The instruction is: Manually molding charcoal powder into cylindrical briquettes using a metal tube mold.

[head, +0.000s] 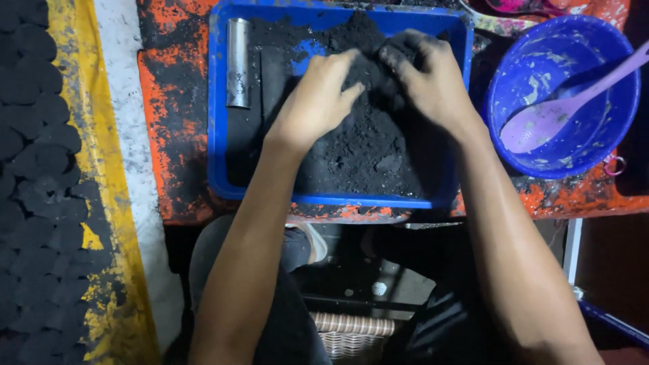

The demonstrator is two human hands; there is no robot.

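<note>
Far left there's rows of dark pressed pucks (37,176) already laid out. In the blue tray (218,122) a metal tube (237,62) lies unused. Left hand (318,101) and right hand (429,81), fingers curled and pressed together, dig into the black powder heap (365,145); plenty left loose. Blue bowl (564,94) with purple spoon (561,111) on the right

Matt black powder (365,145) fills a glossy blue plastic tray (218,101).

Nothing like that here as far as I can see, no packages, labels, signs or screens anywhere in the shot, just loose stuff and tools.
</note>
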